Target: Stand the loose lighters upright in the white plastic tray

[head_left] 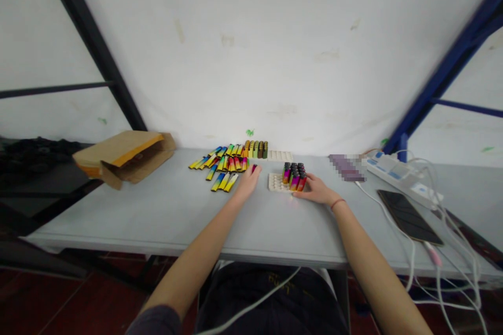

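Left hand (247, 184) extended forward, right hand (314, 190) lying flat, palm down.

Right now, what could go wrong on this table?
The upright sticks stand close-packed in the white tray, with the right hand against them; a knock could probably topple several. The loose sticks lie heaped near the left hand, so a careless sweep might scatter them. The white cable beside the phone runs near the right wrist and could snag if that arm swings outward.
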### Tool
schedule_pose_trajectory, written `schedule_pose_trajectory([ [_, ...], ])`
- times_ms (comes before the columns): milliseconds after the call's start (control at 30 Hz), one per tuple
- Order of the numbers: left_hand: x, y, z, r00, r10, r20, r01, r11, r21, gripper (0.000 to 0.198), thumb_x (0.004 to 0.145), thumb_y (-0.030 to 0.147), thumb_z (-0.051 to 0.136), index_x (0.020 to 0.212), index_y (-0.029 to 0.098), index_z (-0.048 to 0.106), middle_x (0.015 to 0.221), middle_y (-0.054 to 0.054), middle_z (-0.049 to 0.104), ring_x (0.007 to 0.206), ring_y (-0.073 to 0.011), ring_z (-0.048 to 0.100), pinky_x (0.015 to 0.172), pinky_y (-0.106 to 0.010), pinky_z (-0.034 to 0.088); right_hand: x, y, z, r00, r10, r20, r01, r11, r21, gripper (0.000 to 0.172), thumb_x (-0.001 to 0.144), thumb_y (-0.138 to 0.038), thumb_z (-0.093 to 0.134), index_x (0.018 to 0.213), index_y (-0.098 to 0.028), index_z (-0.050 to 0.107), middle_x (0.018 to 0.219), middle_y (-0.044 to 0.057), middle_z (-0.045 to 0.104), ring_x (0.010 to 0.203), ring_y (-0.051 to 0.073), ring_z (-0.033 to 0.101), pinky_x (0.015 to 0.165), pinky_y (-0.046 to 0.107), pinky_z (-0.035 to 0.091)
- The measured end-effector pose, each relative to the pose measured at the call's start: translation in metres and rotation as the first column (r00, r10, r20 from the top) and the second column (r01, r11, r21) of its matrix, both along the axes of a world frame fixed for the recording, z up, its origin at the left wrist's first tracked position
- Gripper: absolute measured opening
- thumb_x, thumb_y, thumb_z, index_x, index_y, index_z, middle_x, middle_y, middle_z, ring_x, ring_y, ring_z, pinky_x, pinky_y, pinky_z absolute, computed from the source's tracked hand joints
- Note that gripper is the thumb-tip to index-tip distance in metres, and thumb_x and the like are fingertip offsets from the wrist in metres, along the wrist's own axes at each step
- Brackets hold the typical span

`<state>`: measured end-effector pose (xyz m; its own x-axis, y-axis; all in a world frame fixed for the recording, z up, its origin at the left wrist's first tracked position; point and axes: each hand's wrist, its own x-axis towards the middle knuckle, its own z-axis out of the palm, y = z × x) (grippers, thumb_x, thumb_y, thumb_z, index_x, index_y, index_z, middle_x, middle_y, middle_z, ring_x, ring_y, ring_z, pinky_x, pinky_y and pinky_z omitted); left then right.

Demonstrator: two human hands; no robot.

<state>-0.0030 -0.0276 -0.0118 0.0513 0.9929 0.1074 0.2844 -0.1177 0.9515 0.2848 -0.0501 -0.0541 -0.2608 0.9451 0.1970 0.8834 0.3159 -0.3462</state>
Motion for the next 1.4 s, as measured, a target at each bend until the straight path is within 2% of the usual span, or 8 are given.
schedule_pose_trajectory([
  [233, 0.005, 0.000, -0.006, 1.000, -0.024, 0.004, 0.024, 1.000, 0.015, 0.025, 0.095, 0.036, 0.056, 0.113, 0.023, 0.046, 0.084, 0.002, 0.055, 0.063, -0.0114, 0.054, 0.057, -0.021, 0.048, -0.001, -0.001, 0.001, 1.000, -0.013, -0.011, 0.013, 1.000, -0.011, 0.070, 0.077, -0.072, 0.071, 0.117, -0.015, 0.070, 0.136, 0.020, 0.062, 0.123, 0.037, 0.061, 0.110, 0.048, 0.047],
  [400, 0.005, 0.003, -0.007, 0.991, -0.063, -0.115, 0.098, 0.941, 0.324, 0.017, 0.094, 0.028, 0.057, 0.108, 0.019, 0.059, 0.106, -0.008, 0.061, 0.102, -0.0194, 0.062, 0.086, -0.030, 0.055, 0.000, -0.001, 0.000, 1.000, -0.013, -0.025, 0.013, 1.000, -0.003, 0.070, 0.076, -0.071, 0.072, 0.119, -0.016, 0.070, 0.135, 0.019, 0.063, 0.123, 0.037, 0.062, 0.110, 0.050, 0.047],
  [467, 0.004, 0.002, -0.006, 0.987, -0.055, -0.149, 0.108, 0.921, 0.374, 0.021, 0.093, 0.027, 0.057, 0.111, 0.017, 0.063, 0.113, -0.011, 0.060, 0.107, -0.0210, 0.061, 0.090, -0.032, 0.055, 0.000, -0.001, 0.000, 1.000, -0.003, -0.023, 0.003, 1.000, 0.000, 0.069, 0.076, -0.071, 0.071, 0.119, -0.017, 0.070, 0.135, 0.018, 0.063, 0.123, 0.037, 0.062, 0.110, 0.051, 0.047],
  [667, 0.007, -0.002, -0.007, 0.986, -0.127, -0.111, 0.161, 0.905, 0.393, 0.026, 0.097, 0.029, 0.050, 0.115, 0.017, 0.066, 0.112, -0.012, 0.066, 0.107, -0.0218, 0.064, 0.094, -0.035, 0.055, -0.001, -0.001, 0.001, 0.999, -0.007, -0.032, 0.007, 1.000, -0.006, 0.067, 0.076, -0.071, 0.071, 0.116, -0.017, 0.071, 0.133, 0.019, 0.064, 0.121, 0.037, 0.062, 0.109, 0.051, 0.048],
  [933, 0.026, -0.014, -0.012, 0.973, -0.231, 0.007, 0.216, 0.919, 0.329, 0.026, 0.092, 0.030, 0.062, 0.116, 0.020, 0.062, 0.108, -0.008, 0.074, 0.099, -0.0194, 0.071, 0.093, -0.034, 0.057, -0.001, -0.001, 0.000, 1.000, 0.000, -0.027, 0.000, 1.000, -0.003, 0.072, 0.076, -0.070, 0.071, 0.120, -0.013, 0.070, 0.135, 0.021, 0.062, 0.124, 0.038, 0.061, 0.110, 0.050, 0.047],
  [1200, 0.043, -0.019, -0.018, 0.930, -0.313, -0.193, 0.364, 0.862, 0.353, 0.018, 0.095, 0.027, 0.059, 0.112, 0.021, 0.061, 0.107, -0.007, 0.073, 0.101, -0.0204, 0.071, 0.097, -0.038, 0.056, 0.000, 0.000, -0.002, 0.999, 0.003, -0.053, -0.002, 1.000, 0.020, 0.073, 0.075, -0.070, 0.073, 0.124, -0.017, 0.068, 0.137, 0.020, 0.062, 0.124, 0.038, 0.061, 0.109, 0.053, 0.047],
  [1300, 0.042, -0.017, -0.019, 0.922, -0.289, -0.259, 0.376, 0.830, 0.412, 0.022, 0.098, 0.028, 0.054, 0.117, 0.021, 0.062, 0.112, -0.009, 0.069, 0.102, -0.0200, 0.068, 0.096, -0.038, 0.056, -0.001, 0.000, -0.002, 0.999, 0.009, -0.052, -0.008, 1.000, 0.023, 0.071, 0.075, -0.070, 0.073, 0.123, -0.017, 0.069, 0.135, 0.018, 0.064, 0.123, 0.037, 0.062, 0.109, 0.051, 0.047],
  [1400, 0.042, -0.017, -0.016, 0.914, -0.202, -0.353, 0.372, 0.765, 0.526, 0.028, 0.097, 0.027, 0.053, 0.121, 0.022, 0.065, 0.124, -0.011, 0.063, 0.114, -0.0219, 0.062, 0.106, -0.041, 0.050, -0.001, 0.000, -0.002, 0.998, 0.011, -0.061, -0.009, 1.000, 0.027, 0.070, 0.075, -0.071, 0.073, 0.121, -0.018, 0.069, 0.132, 0.017, 0.065, 0.122, 0.037, 0.062, 0.108, 0.052, 0.048],
])
